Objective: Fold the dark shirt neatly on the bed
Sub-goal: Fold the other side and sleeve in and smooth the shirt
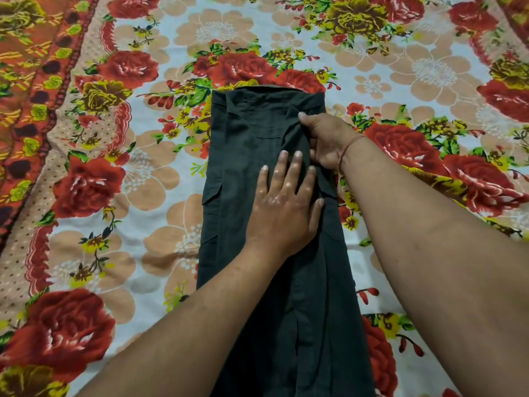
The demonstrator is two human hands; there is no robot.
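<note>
The dark shirt (246, 156) lies on the bed as a long narrow strip, both sides folded in, its collar end far from me. My left hand (283, 207) rests flat on the middle of the shirt with fingers spread, pressing the cloth down. My right hand (326, 138) is at the shirt's right edge near the top, fingers curled around the folded-in cloth there. A thin red thread circles my right wrist.
The bed is covered by a floral sheet (120, 173) with red roses and peach flowers on white. An orange patterned border (31, 81) runs along the left side. Sheet stretches out on both sides of the shirt.
</note>
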